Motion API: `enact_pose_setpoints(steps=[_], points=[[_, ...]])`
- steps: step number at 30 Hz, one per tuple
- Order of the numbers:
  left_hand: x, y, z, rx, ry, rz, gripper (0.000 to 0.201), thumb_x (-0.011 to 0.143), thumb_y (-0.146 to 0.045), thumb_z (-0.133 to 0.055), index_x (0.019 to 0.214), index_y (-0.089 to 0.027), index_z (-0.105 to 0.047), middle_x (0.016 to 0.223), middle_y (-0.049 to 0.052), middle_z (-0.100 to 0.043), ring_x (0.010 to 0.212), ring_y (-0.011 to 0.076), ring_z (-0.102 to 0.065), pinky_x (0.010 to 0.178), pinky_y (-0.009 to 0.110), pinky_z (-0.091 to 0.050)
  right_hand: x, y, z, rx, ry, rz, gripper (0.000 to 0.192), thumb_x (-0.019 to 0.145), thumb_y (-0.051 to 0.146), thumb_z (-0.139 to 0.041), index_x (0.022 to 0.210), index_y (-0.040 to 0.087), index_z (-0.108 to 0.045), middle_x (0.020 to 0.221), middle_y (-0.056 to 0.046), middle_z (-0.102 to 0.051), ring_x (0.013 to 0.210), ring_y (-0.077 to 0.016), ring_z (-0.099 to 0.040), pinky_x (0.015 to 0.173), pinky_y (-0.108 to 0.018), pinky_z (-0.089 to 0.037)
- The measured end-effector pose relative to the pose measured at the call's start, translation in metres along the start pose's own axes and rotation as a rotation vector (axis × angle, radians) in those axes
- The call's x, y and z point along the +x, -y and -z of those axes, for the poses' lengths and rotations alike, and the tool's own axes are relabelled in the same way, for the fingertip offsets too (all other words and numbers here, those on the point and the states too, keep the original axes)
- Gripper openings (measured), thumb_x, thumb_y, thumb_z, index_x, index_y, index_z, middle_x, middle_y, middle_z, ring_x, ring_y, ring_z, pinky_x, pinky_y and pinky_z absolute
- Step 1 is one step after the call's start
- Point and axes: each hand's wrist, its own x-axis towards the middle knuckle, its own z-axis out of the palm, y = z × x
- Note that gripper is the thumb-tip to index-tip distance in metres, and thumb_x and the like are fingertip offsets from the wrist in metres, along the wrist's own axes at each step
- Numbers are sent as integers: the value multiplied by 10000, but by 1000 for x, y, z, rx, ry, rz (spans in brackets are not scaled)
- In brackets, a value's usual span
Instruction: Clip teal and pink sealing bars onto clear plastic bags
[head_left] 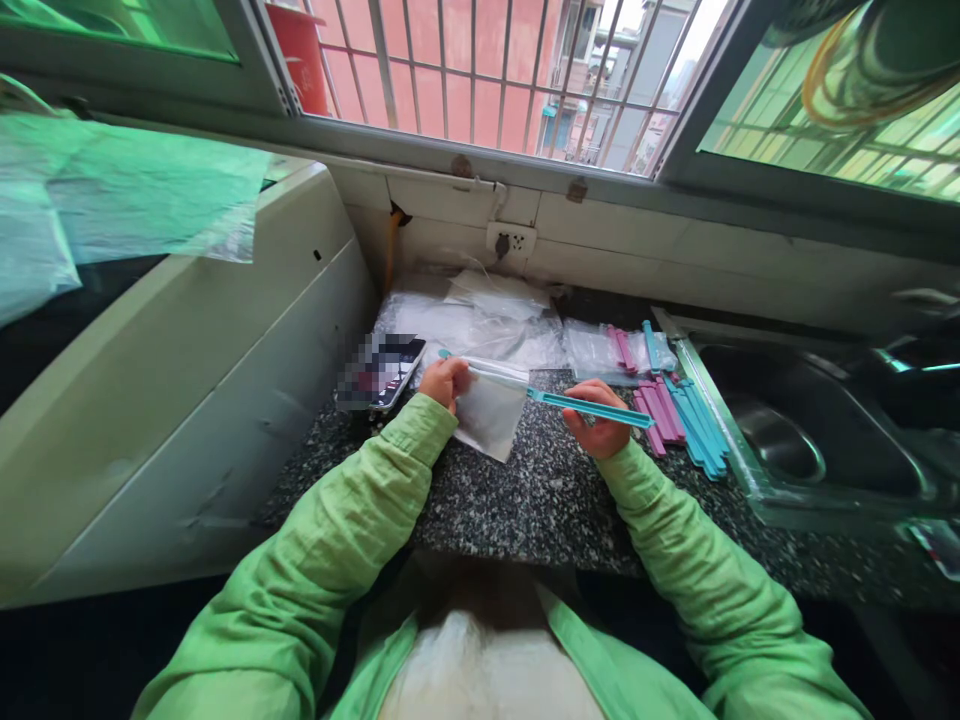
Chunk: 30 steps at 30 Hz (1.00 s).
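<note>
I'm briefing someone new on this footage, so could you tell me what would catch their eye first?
At the centre, the left hand pinches a small clear bag while the right hand grips a long blue clip across its top. To the right, blue and pink clips lie heaped beside a steel sink.

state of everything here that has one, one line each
left hand: grip shut on small plastic bag
right hand: grip shut on blue clip
blue clip: slid along the bag's top
phone: lying flat, screen blurred
window: open, bars behind
</note>
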Motion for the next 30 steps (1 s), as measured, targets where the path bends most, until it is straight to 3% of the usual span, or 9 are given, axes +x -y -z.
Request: enact_pose_setpoints(steps=[7,14,23,30], points=[[-3,4,-1,11,8,0,129,474,-120,-518,423,-164,-409,340,-67,-367,335,49,-357,369,178,-262,-5,-2,-14,23,62,-35,209,709,306,-630,874,195,-568,691,-14,-556,591,-113,-518,515,-244,-462],[-3,9,-2,61,35,3,141,459,-133,-532,434,-162,-396,349,-80,-340,339,33,-310,367,172,-221,-8,-2,-18,-21,124,-13,134,735,250,-599,857,199,-578,748,-35,-590,680,-134,-566,609,-267,-496],[-1,14,1,149,96,-21,106,462,-158,-537,479,-161,-432,359,-82,-339,349,34,-289,369,176,-199,-12,-7,-21,-37,112,-16,87,739,270,-586,798,207,-597,717,-33,-613,660,-138,-587,600,-268,-511],[3,17,5,241,186,-17,185,436,-238,-644,507,-149,-498,400,-52,-465,388,61,-417,413,191,-314,-14,-14,-23,-33,73,-28,59,729,249,-586,763,200,-588,690,-33,-618,630,-140,-588,580,-272,-510]])
